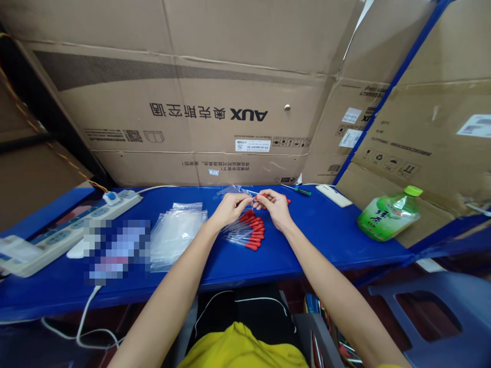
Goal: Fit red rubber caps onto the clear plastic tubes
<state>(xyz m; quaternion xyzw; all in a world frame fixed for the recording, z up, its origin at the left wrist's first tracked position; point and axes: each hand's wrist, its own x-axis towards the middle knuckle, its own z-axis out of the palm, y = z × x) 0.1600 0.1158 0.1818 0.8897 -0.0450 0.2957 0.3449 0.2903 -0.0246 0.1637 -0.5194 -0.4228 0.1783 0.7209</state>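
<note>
My left hand point(232, 208) and my right hand point(275, 208) meet fingertip to fingertip above the blue table. A small dropper with a red rubber bulb point(263, 196) is pinched between them, its clear tube toward my left fingers and its bulb at my right fingers; my fingers hide much of it. Just below lies a pile of droppers point(253, 235), red bulbs to the right and clear tubes to the left. Behind my left hand are loose clear tubes point(231, 189). Left of the pile sits a stack of clear zip bags point(178, 232).
A green-handled screwdriver point(302, 191) and a white power bank point(333, 196) lie at the back. To the right stands a green drink bottle point(389, 214). A power strip point(80, 225) and a blurred-out phone point(120, 250) occupy the left. Cardboard panels point(199, 133) wall the table point(307, 250).
</note>
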